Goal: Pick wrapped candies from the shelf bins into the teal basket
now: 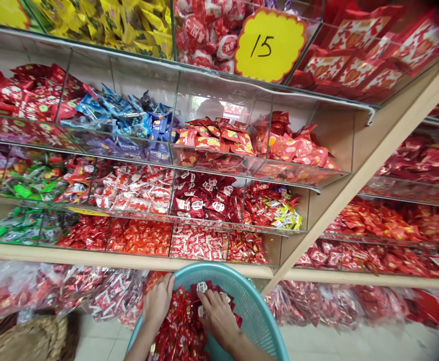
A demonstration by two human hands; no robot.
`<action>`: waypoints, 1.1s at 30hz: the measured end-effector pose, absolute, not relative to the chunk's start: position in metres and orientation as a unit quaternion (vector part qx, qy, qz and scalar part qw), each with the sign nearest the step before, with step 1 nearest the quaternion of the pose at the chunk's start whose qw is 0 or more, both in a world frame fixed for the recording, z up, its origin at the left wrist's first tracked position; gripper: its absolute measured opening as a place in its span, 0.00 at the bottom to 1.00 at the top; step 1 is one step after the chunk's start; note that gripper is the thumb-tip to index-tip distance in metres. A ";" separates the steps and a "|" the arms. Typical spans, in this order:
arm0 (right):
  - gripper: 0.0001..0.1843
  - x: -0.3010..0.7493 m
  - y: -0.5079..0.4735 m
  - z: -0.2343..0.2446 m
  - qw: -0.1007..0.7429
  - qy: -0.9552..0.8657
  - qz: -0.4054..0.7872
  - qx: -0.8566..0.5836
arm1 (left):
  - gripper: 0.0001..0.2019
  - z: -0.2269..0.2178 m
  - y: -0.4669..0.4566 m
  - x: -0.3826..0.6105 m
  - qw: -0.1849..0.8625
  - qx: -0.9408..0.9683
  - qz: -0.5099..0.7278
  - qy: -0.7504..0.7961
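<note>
A teal plastic basket [262, 306] stands below the shelves, partly filled with red candy packets [179, 326]. My left hand [158, 303] grips the basket's left rim, its fingers hooked over the edge. Inside the basket is my right hand [217, 313], its fingers curled down on dark red candy packets [202, 287] with white print. These packets poke out around its fingers, and the palm side is hidden. Packets of the same look lie in a clear shelf bin [207, 198] straight ahead.
Clear-fronted bins of wrapped candy fill the shelves, with a wooden edge board [129, 256] just behind the basket. A slanting wooden upright [354, 190] divides them. Bagged candy [117, 293] lies underneath. A woven basket [27, 341] sits lower left. A yellow tag [270, 45] reads 15.
</note>
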State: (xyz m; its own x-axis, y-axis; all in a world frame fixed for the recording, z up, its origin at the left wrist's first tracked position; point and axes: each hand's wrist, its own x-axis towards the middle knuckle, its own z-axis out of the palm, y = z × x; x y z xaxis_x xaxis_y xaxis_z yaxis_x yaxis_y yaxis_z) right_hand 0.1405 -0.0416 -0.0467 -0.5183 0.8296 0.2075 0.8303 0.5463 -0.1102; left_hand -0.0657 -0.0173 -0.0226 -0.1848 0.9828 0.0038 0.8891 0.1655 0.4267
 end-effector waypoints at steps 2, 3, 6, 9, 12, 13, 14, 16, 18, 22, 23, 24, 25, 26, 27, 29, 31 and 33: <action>0.30 0.138 -0.040 -0.015 0.142 -0.881 0.006 -0.451 | 0.27 -0.024 -0.017 -0.066 0.141 0.621 0.172 0.752; 0.29 0.136 -0.038 0.004 0.154 -0.887 0.009 -0.435 | 0.26 -0.025 -0.017 -0.066 0.142 0.620 0.173 0.752; 0.24 0.132 -0.026 0.070 0.219 -0.893 0.013 -0.394 | 0.26 -0.026 -0.017 -0.067 0.145 0.619 0.172 0.752; 0.20 0.126 -0.007 0.130 0.308 -0.874 0.022 -0.374 | 0.27 -0.025 -0.017 -0.067 0.150 0.622 0.170 0.749; 0.17 0.116 0.016 0.173 0.367 -0.857 0.021 -0.361 | 0.27 -0.023 -0.017 -0.067 0.150 0.621 0.172 0.750; 0.16 0.111 0.023 0.184 0.379 -0.854 0.019 -0.356 | 0.27 -0.023 -0.017 -0.067 0.149 0.621 0.172 0.750; 0.16 0.105 0.030 0.193 0.388 -0.852 0.019 -0.352 | 0.28 -0.023 -0.017 -0.067 0.149 0.620 0.171 0.751; 0.15 0.094 0.044 0.206 0.391 -0.849 0.023 -0.356 | 0.28 -0.023 -0.017 -0.067 0.150 0.619 0.168 0.753; 0.15 0.082 0.057 0.215 0.371 -0.851 0.027 -0.371 | 0.27 -0.023 -0.018 -0.067 0.151 0.617 0.165 0.754; 0.06 0.070 0.077 0.223 0.331 -0.858 0.054 -0.388 | 0.27 -0.024 -0.018 -0.068 0.151 0.618 0.172 0.752; 0.06 0.070 0.081 0.223 0.343 -0.853 0.069 -0.388 | 0.27 -0.024 -0.018 -0.068 0.150 0.620 0.172 0.751; 0.06 0.071 0.084 0.224 0.363 -0.843 0.087 -0.388 | 0.27 -0.024 -0.019 -0.068 0.149 0.621 0.172 0.750; 0.06 0.073 0.086 0.225 0.387 -0.830 0.105 -0.388 | 0.27 -0.023 -0.019 -0.068 0.148 0.622 0.171 0.749; 0.05 0.076 0.086 0.227 0.412 -0.816 0.122 -0.387 | 0.27 -0.023 -0.019 -0.068 0.146 0.623 0.170 0.749; 0.05 0.079 0.085 0.229 0.438 -0.801 0.138 -0.384 | 0.27 -0.023 -0.019 -0.068 0.144 0.623 0.168 0.750; 0.05 0.088 0.078 0.234 0.488 -0.770 0.166 -0.375 | 0.27 -0.023 -0.018 -0.068 0.142 0.620 0.166 0.754; 0.06 0.097 0.064 0.239 0.533 -0.741 0.189 -0.363 | 0.27 -0.023 -0.018 -0.068 0.141 0.619 0.166 0.754; 0.08 0.107 0.045 0.239 0.564 -0.718 0.206 -0.352 | 0.27 -0.023 -0.018 -0.067 0.140 0.623 0.168 0.751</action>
State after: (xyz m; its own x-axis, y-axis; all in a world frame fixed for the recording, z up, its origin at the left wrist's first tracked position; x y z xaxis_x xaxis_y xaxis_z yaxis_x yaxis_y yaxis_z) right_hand 0.1074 0.0446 0.2390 -0.1159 0.7382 0.6646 0.2726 0.6671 -0.6934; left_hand -0.0673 -0.0176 -0.0229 -0.1852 0.9827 -0.0012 0.8887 0.1680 0.4265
